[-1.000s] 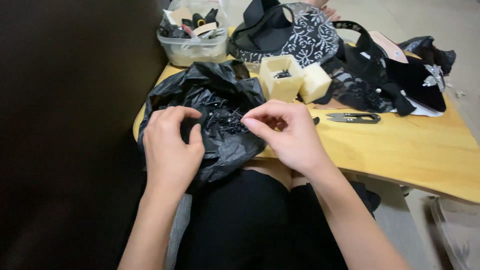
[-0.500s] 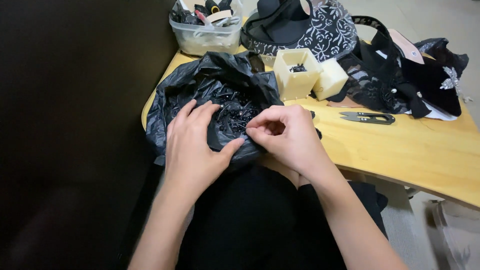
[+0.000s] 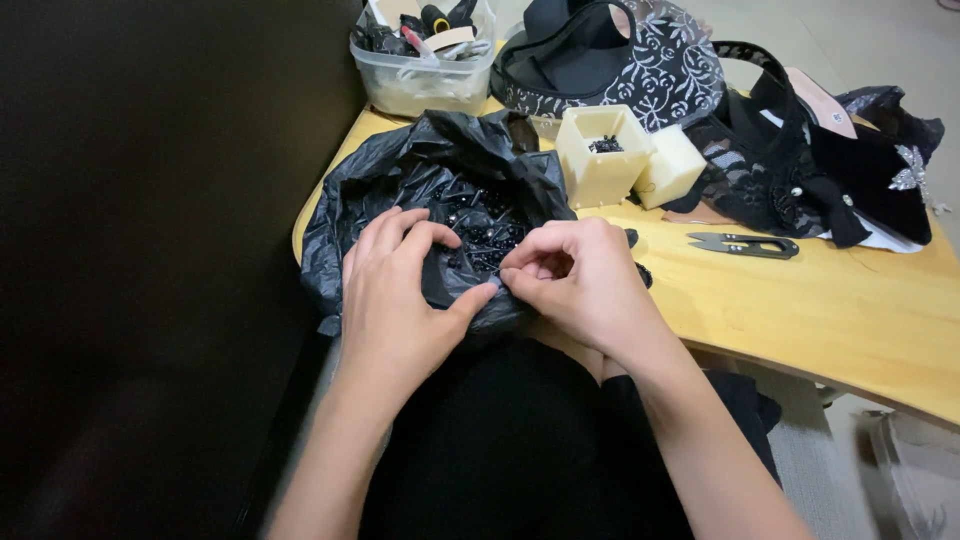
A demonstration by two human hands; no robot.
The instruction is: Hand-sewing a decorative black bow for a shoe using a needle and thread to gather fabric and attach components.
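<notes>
At near left corner of wooden worktop (image 3: 800, 320), overhanging its rounded edge: black plastic bag (image 3: 400, 200), mouth open, holding small black beads (image 3: 485, 232).
Left hand (image 3: 400, 300): laid on bag's near rim, fingers curled over, thumb stretched toward other hand; grip pressed on plastic.
Right hand (image 3: 580, 280): at bag's right rim, fingertips pinched together on something too small to tell, touching left thumb.
Behind bag, just beside: cream open box (image 3: 598, 160) with cream block (image 3: 672, 165).
Far edge: clear tub (image 3: 425, 70) of oddments; patterned black-and-white fabric (image 3: 660, 70); black lace pieces (image 3: 820, 170).
Right of hands, well apart: thread snips (image 3: 745, 245), bare wood all round, open room toward right edge.
Left of worktop: dark wall, close.
Against half a second ago: hands nearer together at bag's near rim; bag, box, snips unmoved.
</notes>
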